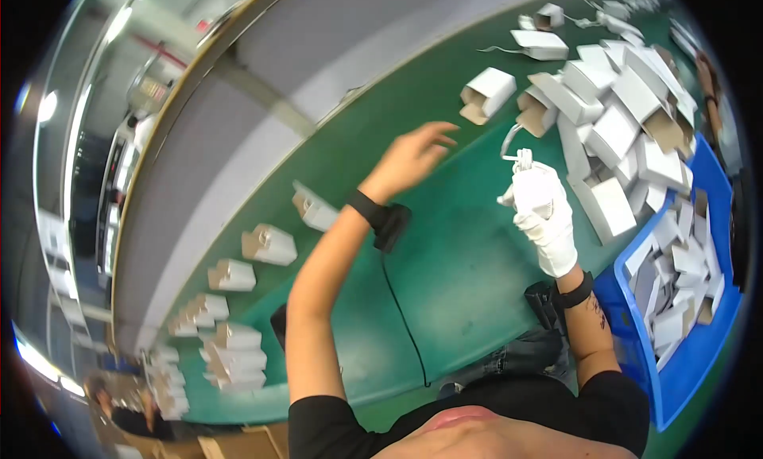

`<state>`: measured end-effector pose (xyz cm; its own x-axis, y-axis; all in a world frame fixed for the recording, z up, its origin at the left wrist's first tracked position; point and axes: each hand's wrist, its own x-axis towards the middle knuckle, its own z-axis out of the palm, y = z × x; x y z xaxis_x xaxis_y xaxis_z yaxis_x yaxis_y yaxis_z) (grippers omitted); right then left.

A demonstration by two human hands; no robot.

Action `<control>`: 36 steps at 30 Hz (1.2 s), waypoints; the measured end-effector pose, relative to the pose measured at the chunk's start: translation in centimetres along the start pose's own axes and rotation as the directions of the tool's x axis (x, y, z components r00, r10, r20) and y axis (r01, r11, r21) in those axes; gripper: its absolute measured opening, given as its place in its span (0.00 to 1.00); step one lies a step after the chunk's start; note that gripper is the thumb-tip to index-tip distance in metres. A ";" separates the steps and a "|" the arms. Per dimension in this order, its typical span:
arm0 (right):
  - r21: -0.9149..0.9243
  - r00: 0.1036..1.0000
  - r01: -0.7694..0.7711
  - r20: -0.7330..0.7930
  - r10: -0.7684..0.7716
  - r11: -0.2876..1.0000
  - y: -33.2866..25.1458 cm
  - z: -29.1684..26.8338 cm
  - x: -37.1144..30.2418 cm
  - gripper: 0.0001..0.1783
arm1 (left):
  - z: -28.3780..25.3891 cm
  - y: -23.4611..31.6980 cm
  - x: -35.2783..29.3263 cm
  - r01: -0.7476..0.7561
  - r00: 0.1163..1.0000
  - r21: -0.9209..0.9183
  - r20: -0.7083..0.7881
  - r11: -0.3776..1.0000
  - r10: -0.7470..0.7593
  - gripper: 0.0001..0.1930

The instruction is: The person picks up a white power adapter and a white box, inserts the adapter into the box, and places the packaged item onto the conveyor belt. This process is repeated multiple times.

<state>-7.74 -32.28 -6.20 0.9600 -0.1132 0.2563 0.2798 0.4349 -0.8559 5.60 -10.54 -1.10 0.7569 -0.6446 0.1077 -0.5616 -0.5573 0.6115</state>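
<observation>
My left hand, bare and with its fingers stretched out, is over the green table and holds nothing. Nearest to its fingertips is a white carton with an open brown flap, a short way off. A white glove covers my right hand, which is closed around a white power adapter. Its bundled white cable sticks up past the fingers, and a loose loop bends toward the pile of cartons. The glove hides part of the adapter.
Many white cartons are heaped at the right. A blue bin full of white pieces stands beside my right forearm. More cartons line the table's left side. A black cord crosses the green tabletop. People are partly visible at both edges.
</observation>
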 end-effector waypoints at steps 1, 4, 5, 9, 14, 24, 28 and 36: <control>0.006 0.999 0.006 -0.045 -0.006 1.000 0.1 -0.5 -0.1 0.33 | -0.7 -1.8 1.4 0.088 0.993 0.213 -0.098 0.973 -0.068 0.27; 0.106 0.990 -0.081 -0.109 0.093 0.991 0.4 -2.5 0.0 0.33 | -1.2 -5.2 7.2 0.004 0.997 0.850 -0.044 0.526 0.064 0.38; 0.123 0.984 -0.097 -0.135 0.114 0.988 0.5 -3.0 -0.1 0.33 | -0.5 -5.6 9.5 -0.023 0.997 0.846 -0.022 0.532 0.078 0.38; -0.191 0.998 0.015 -0.059 -0.027 0.981 1.0 -3.6 -1.5 0.35 | 0.9 -6.0 16.0 -0.211 0.904 0.977 0.206 -0.026 0.374 0.44; -0.401 0.977 0.211 0.103 -0.185 0.892 1.0 -3.9 -1.4 0.39 | 2.2 -7.1 21.1 -0.372 0.839 0.928 0.350 -0.031 0.417 0.46; 0.302 0.982 -0.188 0.069 0.175 0.935 -1.6 -3.3 0.0 0.43 | -0.5 -8.8 10.1 -0.039 0.965 0.557 0.235 0.830 -0.112 0.32; 0.321 0.905 -0.405 0.272 0.326 0.856 -0.7 -4.4 0.7 0.41 | -1.0 -2.7 3.6 0.159 0.967 0.532 0.087 0.831 -0.241 0.31; -0.572 0.840 0.367 0.542 0.002 0.733 -2.4 -1.1 1.3 0.27 | -1.7 8.2 -7.0 -0.039 0.982 0.340 0.188 0.939 -0.027 0.31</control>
<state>-7.14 -34.46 -4.33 0.7993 0.3900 0.4572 0.5662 -0.2337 -0.7905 -3.71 -9.72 4.56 0.6958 -0.7159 -0.0581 -0.6709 -0.6767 0.3035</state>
